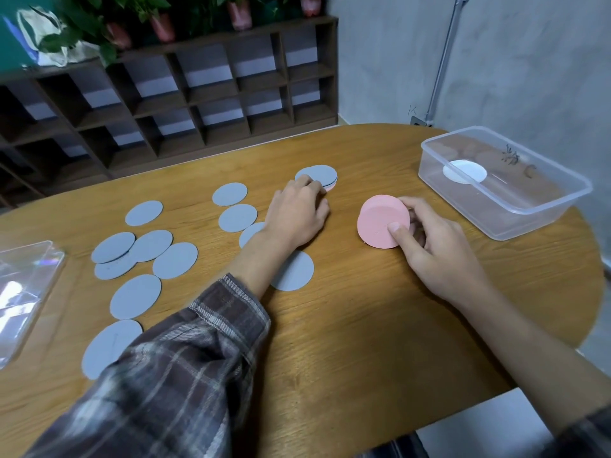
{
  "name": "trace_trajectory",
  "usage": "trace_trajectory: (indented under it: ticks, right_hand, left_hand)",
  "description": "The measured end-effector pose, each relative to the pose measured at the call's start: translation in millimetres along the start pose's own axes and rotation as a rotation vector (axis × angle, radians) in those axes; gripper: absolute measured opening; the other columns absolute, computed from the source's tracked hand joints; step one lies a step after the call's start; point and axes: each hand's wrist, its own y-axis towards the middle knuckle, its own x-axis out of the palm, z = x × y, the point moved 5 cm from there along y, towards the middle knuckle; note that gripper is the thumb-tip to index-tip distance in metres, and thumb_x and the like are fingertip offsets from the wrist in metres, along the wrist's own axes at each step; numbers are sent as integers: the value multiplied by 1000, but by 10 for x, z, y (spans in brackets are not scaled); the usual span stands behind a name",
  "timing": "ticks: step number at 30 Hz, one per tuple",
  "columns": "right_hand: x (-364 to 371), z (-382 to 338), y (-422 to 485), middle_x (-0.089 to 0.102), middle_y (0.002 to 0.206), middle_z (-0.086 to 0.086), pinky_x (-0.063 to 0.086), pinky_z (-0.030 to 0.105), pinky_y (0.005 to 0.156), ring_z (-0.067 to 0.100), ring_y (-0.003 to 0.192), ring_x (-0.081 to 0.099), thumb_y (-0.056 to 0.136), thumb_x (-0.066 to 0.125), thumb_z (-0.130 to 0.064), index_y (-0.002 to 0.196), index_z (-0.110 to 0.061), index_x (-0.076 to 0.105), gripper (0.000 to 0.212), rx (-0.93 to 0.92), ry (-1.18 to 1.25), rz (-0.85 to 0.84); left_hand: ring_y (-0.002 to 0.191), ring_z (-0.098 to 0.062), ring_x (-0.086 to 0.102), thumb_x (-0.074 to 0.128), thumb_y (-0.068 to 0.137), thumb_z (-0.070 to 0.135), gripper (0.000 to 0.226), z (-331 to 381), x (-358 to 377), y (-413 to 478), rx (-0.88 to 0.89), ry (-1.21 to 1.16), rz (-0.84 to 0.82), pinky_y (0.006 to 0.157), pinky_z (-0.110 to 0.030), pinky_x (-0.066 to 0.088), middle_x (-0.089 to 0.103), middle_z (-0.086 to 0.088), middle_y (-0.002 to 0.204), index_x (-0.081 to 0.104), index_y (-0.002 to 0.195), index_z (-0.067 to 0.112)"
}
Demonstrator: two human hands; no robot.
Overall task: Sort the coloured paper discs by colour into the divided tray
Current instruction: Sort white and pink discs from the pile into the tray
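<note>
Right of centre on the oval wooden surface (347, 325), a stack of round pink paper discs (380, 223) stands on edge, gripped by the curled fingers (415, 206) of the right hand (433, 256). Bent fingers (312, 186) of the left hand (294, 216) touch overlapping grey paper discs (320, 174); whether they grip is unclear.

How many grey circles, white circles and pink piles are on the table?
Grey discs: 11 lying out, plus a small pile at the left hand, count unclear
White disc: 1, in the clear box
Pink stack: 1, in the right hand
Total: 13, plus that pile
</note>
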Motion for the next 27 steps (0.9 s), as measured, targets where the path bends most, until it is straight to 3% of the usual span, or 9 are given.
trace_trajectory:
  ticks: [9, 14, 17, 20, 23, 27]
  right_hand:
    - [-6, 4, 4, 64, 100, 1, 37, 8, 69, 8, 86, 55, 101, 57, -31, 133, -29, 55, 32, 0, -10, -6]
    - [-2, -2, 9, 64, 98, 2, 37, 8, 68, 9, 86, 55, 102, 57, -30, 132, -28, 56, 30, -8, 4, -7]
    - [-7, -3, 6, 63, 100, 0, 39, 7, 68, 8, 86, 55, 102, 57, -31, 134, -26, 55, 33, -9, -3, -14]
    - [-6, 7, 6, 63, 100, -1, 38, 8, 68, 7, 85, 54, 102, 57, -31, 134, -28, 55, 32, -8, -3, -13]
    - [-8, 23, 10, 63, 96, 1, 38, 11, 68, 10, 85, 55, 101, 58, -29, 130, -30, 57, 29, -8, 27, -2]
    - [-12, 26, 13, 63, 95, 2, 38, 10, 68, 10, 84, 55, 101, 58, -29, 130, -30, 57, 29, -10, 21, -2]
  left_hand:
    - [112, -29, 54, 56, 101, 33, 25, -37, 5, 122, 12, -13, 19, 91, -46, 48, 66, -8, 119, 61, 116, 14]
    - [110, -26, 59, 70, 96, 40, 37, -124, -12, 309, -35, -111, 5, 87, -35, 47, 68, -8, 116, 69, 122, 13]
    - [104, -26, 65, 73, 94, 41, 34, -157, -8, 403, -89, -122, 3, 80, -32, 47, 73, -8, 110, 76, 113, 13]
    - [93, -31, 67, 65, 99, 45, 36, -120, -20, 433, -63, -35, 28, 74, -37, 53, 74, -10, 99, 77, 101, 12]
    - [83, -36, 63, 47, 108, 43, 48, -35, -51, 371, 14, 124, 49, 64, -38, 41, 68, -14, 89, 70, 89, 5]
    - [82, -40, 61, 44, 109, 28, 33, -27, -95, 237, 63, 164, 102, 62, -39, 34, 65, -19, 93, 62, 97, 3]
